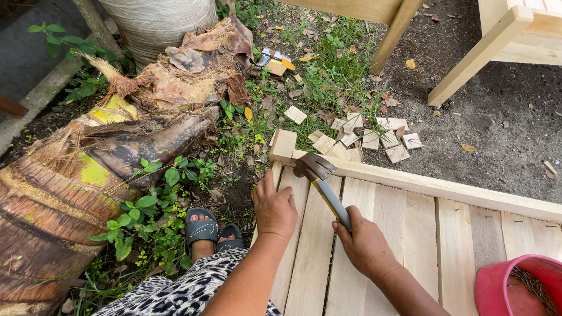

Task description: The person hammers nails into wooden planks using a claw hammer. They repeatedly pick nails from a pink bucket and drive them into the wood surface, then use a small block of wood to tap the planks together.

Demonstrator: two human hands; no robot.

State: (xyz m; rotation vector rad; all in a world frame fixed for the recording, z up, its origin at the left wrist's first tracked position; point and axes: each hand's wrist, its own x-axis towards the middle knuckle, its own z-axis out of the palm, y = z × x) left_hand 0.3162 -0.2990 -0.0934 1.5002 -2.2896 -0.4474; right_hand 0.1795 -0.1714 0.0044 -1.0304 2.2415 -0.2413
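Over the slatted wooden panel [374, 234], I see the hammer [321, 181]: grey handle, metal head at the frame corner. Right hand [366, 243] fingers wrapped around its handle; left hand [274, 209] pressed flat beside.

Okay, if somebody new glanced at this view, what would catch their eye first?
Probably the hammer at centre, gripped by the right hand with its head at the corner of the pale slatted wooden frame, while the left hand presses flat on a slat. Next, the big dried palm frond base lying at left, and the red bucket at bottom right.
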